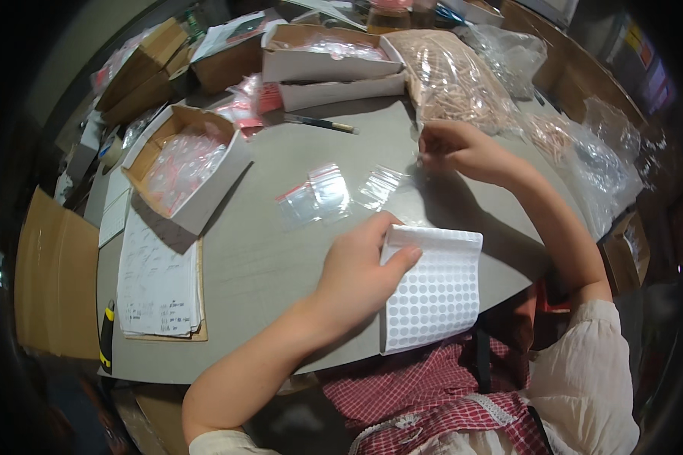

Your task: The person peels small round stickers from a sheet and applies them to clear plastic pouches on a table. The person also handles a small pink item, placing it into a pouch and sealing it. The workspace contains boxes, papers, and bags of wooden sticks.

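I observe the left grip (pixel 368 262) pinching the dotted sheet (pixel 432 299), located nearside right of the pouches (pixel 329 191). The right grip (pixel 464 154) is right of and beyond them, fingers curled; I cannot tell whether it pinches anything. The pen (pixel 322 123) lies beyond the pouches.

Head camera: wide fisheye, worn above the checked apron (pixel 410 379)
Table (pixel 258 273): viewed downward and forward, across the frame's middle
Apron: close, lower centre
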